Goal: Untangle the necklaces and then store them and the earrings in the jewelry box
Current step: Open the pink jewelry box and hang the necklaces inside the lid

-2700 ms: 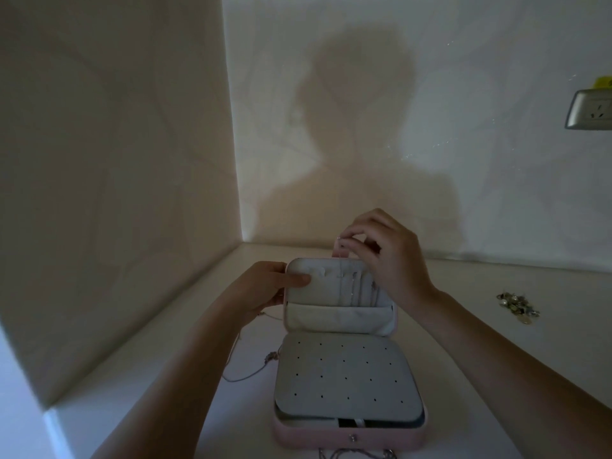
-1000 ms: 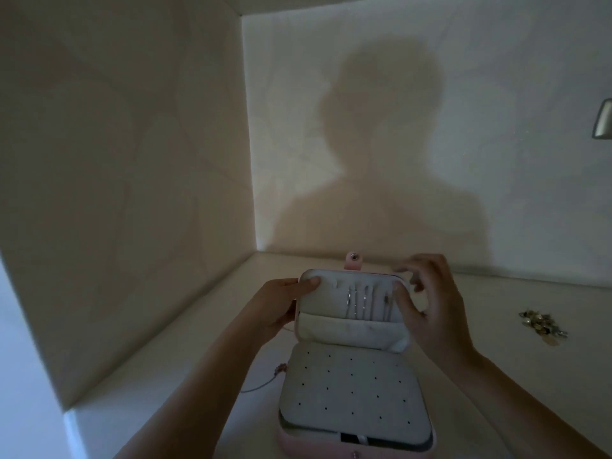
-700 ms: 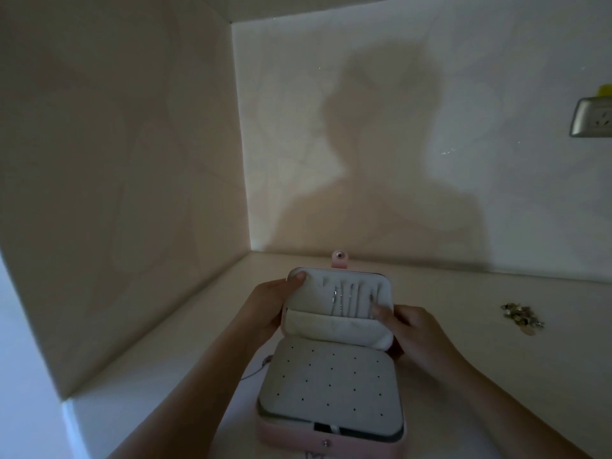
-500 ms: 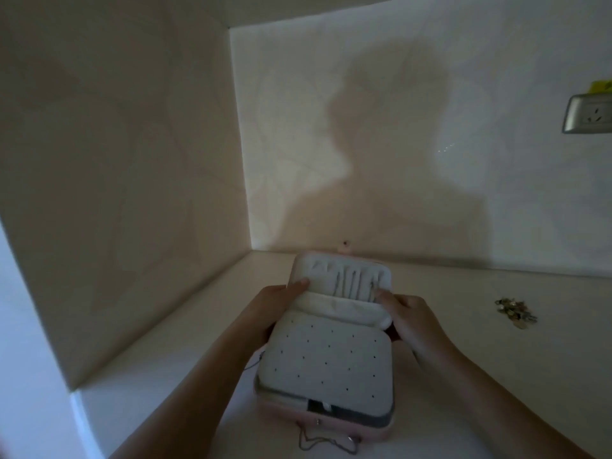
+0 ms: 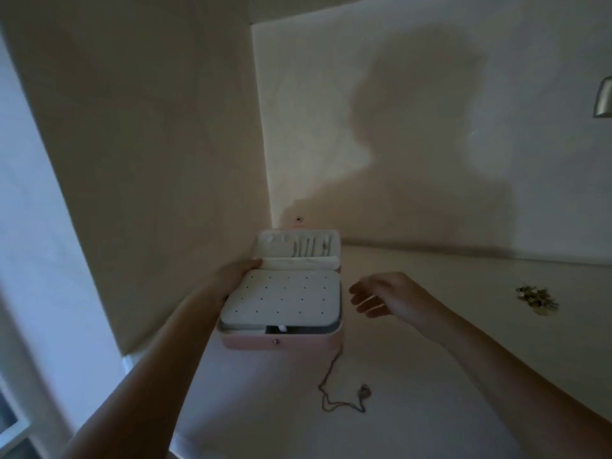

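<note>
A pink jewelry box point(image 5: 251, 342) was seen open on a pale counter point(image 5: 430, 409), its lid point(image 5: 275, 241) raised, probably so the chains point(image 5: 308, 248) hooked inside could hang straight. The box's left edge was gripped by the left hand point(image 5: 238, 271), apparently for steadying. Just right of the box, the right hand point(image 5: 387, 294) was held loose and empty. One necklace point(image 5: 331, 389) was seen trailing from the box's front right corner. Earrings point(image 5: 536, 299) were heaped well to its right.

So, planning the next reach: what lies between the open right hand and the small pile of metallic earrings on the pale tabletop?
Only bare pale tabletop, in the head view; the right hand hovers apart from the small pile of metallic earrings.
</note>
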`<action>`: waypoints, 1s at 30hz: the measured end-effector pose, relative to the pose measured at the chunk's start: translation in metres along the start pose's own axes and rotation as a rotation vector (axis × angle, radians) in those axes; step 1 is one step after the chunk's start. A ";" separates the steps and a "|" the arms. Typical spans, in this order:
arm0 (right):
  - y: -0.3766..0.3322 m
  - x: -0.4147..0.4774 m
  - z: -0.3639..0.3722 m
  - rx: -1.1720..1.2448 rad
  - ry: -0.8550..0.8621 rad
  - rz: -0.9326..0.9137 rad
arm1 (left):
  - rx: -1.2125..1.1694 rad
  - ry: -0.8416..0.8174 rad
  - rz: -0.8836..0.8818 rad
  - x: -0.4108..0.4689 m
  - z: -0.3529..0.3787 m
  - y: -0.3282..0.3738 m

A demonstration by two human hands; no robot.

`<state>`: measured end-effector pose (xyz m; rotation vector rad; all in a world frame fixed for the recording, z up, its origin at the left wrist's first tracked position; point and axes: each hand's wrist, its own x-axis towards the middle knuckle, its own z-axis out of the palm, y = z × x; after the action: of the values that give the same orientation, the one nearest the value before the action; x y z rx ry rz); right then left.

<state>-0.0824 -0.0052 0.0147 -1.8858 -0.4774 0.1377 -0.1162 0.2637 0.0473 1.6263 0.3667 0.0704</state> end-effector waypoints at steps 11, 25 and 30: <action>0.047 -0.032 0.019 -0.337 -0.340 -0.091 | 0.016 0.057 -0.073 -0.005 -0.070 -0.017; 0.036 0.002 0.030 -0.642 -0.123 -0.103 | -0.148 -0.073 -0.093 -0.016 -0.063 -0.030; 0.032 0.014 0.032 -0.572 -0.079 -0.154 | -0.166 -0.085 -0.105 -0.022 -0.064 -0.036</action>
<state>-0.0716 0.0187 -0.0248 -2.3950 -0.7737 -0.0337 -0.1610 0.3209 0.0223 1.4391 0.3705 -0.0468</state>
